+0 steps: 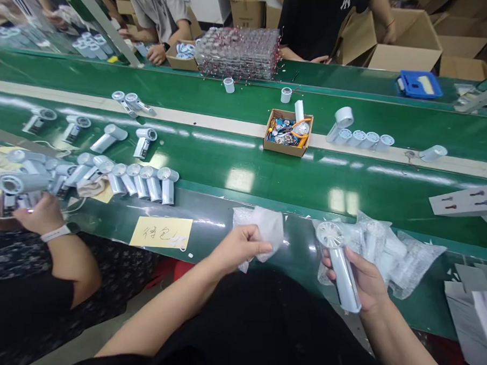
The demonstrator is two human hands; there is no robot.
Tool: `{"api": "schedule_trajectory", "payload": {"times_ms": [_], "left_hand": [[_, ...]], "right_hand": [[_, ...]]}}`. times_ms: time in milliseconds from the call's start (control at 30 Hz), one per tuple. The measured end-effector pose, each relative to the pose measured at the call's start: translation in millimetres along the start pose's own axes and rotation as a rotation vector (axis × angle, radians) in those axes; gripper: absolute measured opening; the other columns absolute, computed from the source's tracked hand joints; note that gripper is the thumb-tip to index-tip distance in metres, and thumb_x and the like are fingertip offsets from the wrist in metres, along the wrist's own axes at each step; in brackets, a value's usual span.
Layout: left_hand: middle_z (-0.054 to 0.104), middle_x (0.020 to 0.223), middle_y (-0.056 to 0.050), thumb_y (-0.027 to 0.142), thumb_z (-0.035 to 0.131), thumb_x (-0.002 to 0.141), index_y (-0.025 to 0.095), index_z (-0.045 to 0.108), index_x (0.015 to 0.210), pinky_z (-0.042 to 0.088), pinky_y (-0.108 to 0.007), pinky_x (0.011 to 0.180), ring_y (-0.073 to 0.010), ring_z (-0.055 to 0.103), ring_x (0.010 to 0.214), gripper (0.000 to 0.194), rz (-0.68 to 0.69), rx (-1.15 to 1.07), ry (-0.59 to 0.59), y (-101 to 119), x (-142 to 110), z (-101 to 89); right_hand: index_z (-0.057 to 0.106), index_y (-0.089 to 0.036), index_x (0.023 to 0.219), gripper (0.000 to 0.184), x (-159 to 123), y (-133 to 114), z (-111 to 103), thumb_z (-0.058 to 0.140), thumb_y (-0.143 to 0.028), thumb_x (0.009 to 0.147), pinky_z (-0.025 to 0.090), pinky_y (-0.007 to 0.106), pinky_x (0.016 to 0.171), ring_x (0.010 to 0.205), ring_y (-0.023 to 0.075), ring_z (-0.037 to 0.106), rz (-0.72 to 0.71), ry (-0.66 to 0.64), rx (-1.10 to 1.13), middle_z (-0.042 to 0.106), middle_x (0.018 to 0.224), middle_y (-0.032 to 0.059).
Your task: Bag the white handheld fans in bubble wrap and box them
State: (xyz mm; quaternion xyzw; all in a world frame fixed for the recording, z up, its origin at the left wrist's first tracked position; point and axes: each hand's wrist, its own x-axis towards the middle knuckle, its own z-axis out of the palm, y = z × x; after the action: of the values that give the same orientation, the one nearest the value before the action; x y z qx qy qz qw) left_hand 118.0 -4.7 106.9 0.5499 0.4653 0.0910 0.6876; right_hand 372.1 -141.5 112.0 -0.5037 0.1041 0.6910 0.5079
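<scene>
fan (342,270) in right hand (368,279), seemingly near bench edge (431,328).

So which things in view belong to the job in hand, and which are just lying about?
In the job:
- pale blue handheld fan, in the right hand
- thin translucent bag, at the left hand
- bubble-wrapped items beside the right hand, probably

Apparently just lying about:
- handwritten yellow note
- small carton of mixed parts
- blue tray
</scene>
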Motion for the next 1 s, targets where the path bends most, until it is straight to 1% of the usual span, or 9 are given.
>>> {"api": "schedule_trajectory", "payload": {"times_ms": [100,233,367,433,533,567,633,767,1000], "left_hand": [[0.047,0.058,0.005,0.052,0.076,0.056,0.017,0.052,0.071,0.026,-0.021,0.045,-0.0068,0.038,0.048,0.045,0.019,-0.203,-0.027,26.4,24.2,0.6],[0.044,0.055,0.006,0.038,0.078,0.056,0.017,0.047,0.06,0.029,-0.022,0.052,-0.0091,0.04,0.055,0.038,0.186,0.183,0.12,33.5,53.3,27.0],[0.051,0.06,0.004,0.022,0.062,0.067,0.017,0.051,0.058,0.034,-0.022,0.057,-0.0108,0.046,0.062,0.015,0.38,0.398,-0.065,26.2,52.2,57.3],[0.054,0.06,0.002,0.022,0.057,0.071,0.016,0.055,0.06,0.036,-0.022,0.055,-0.0109,0.047,0.059,0.012,0.324,0.308,-0.099,22.7,47.7,63.1],[0.052,0.055,0.001,0.031,0.054,0.078,0.015,0.058,0.066,0.036,-0.022,0.046,-0.0105,0.045,0.049,0.02,0.166,0.111,0.107,19.5,43.3,66.7],[0.054,0.057,0.0,0.032,0.054,0.08,0.015,0.06,0.069,0.039,-0.023,0.048,-0.0113,0.048,0.05,0.021,0.213,0.109,0.194,18.7,41.7,68.2],[0.062,0.067,-0.004,0.028,0.053,0.083,0.016,0.064,0.076,0.048,-0.028,0.059,-0.0147,0.056,0.063,0.018,0.499,0.26,0.3,16.6,36.9,71.8],[0.067,0.086,-0.009,0.011,0.047,0.086,0.017,0.064,0.094,0.052,-0.034,0.072,-0.0179,0.06,0.079,0.02,1.095,0.709,0.34,8.0,21.7,73.3],[0.065,0.091,-0.009,0.004,0.049,0.084,0.015,0.055,0.108,0.055,-0.034,0.073,-0.0185,0.06,0.083,0.028,1.261,0.878,0.317,4.5,7.6,75.0]], "right_hand": [[0.07,-0.013,0.083,0.039,-9.5,1.7,-12.8,0.081,-0.042,0.059,0.052,0.024,0.051,0.053,0.0132,0.057,0.022,-0.076,0.085,0.065,0.069,0.0059],[0.067,-0.016,0.086,0.038,-11.7,5.9,-8.0,0.082,-0.039,0.06,0.051,0.026,0.051,0.063,0.0172,0.062,-0.1,-0.181,0.031,0.067,0.075,0.0067],[0.062,-0.018,0.097,0.047,-2.9,7.5,9.3,0.083,-0.034,0.059,0.053,0.029,0.051,0.062,0.0191,0.066,-0.062,-0.365,-0.157,0.069,0.077,0.0052],[0.061,-0.018,0.1,0.046,2.1,7.4,13.0,0.082,-0.034,0.062,0.053,0.027,0.05,0.06,0.0179,0.065,-0.053,-0.378,-0.195,0.068,0.075,0.0038],[0.061,-0.018,0.098,0.042,6.0,10.2,11.7,0.081,-0.029,0.064,0.054,0.027,0.052,0.063,0.0172,0.066,-0.071,-0.297,-0.24,0.067,0.077,0.0027],[0.061,-0.018,0.097,0.04,6.4,12.2,10.8,0.081,-0.029,0.064,0.054,0.027,0.052,0.064,0.0174,0.066,-0.067,-0.268,-0.245,0.067,0.077,0.0025],[0.06,-0.017,0.094,0.039,6.2,16.7,9.9,0.082,-0.03,0.063,0.054,0.027,0.05,0.063,0.0179,0.066,-0.054,-0.231,-0.225,0.066,0.074,0.0021],[0.057,-0.019,0.099,0.046,1.6,22.9,11.7,0.083,-0.03,0.062,0.054,0.029,0.047,0.061,0.0196,0.066,-0.087,-0.173,-0.142,0.066,0.075,0.001],[0.048,-0.024,0.103,0.053,-7.8,25.9,19.0,0.082,-0.033,0.064,0.054,0.029,0.05,0.06,0.0202,0.067,-0.131,-0.089,-0.075,0.066,0.071,-0.0014]]}}
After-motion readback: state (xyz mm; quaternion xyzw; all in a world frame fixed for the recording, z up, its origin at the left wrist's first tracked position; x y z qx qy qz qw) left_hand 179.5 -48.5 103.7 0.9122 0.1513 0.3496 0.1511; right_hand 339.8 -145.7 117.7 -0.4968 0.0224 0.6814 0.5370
